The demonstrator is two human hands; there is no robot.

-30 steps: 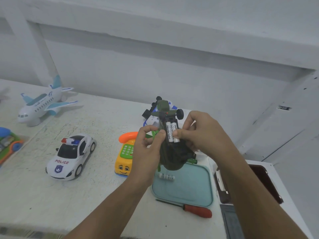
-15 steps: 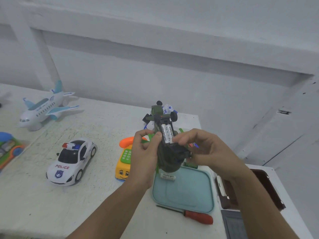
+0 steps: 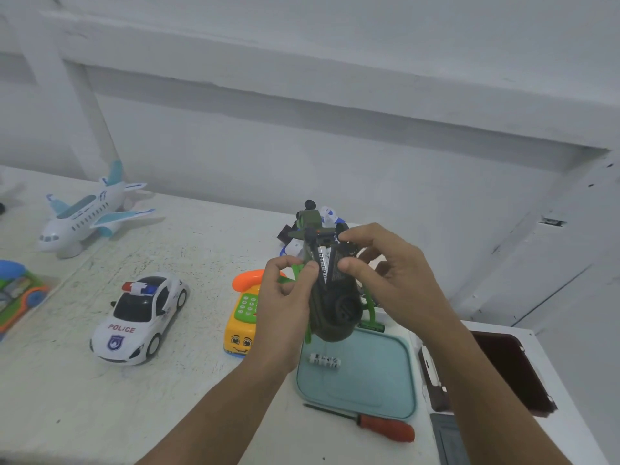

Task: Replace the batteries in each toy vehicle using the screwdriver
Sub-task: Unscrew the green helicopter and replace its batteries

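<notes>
I hold a dark green toy helicopter point(image 3: 335, 307) belly-up above the table. My left hand point(image 3: 285, 297) grips its left side. My right hand point(image 3: 385, 280) presses a dark cover piece point(image 3: 339, 263) over the open battery bay, where one white battery point(image 3: 322, 265) still shows. A red-handled screwdriver point(image 3: 379, 427) lies on the table below the teal tray point(image 3: 396, 391). White batteries point(image 3: 324, 360) lie in the tray, and a green battery point(image 3: 370, 326) at its far edge.
A police car point(image 3: 141, 317), a yellow toy phone point(image 3: 243, 313) and a white airplane point(image 3: 87, 213) stand on the left. A blue-white toy point(image 3: 328, 216) sits behind the helicopter. A colourful toy point(image 3: 20, 293) is at the left edge; a dark box point(image 3: 510, 374) at the right.
My right hand has brought the dark cover piece over the batteries, hiding one of the two. The helicopter has stayed in both hands.
</notes>
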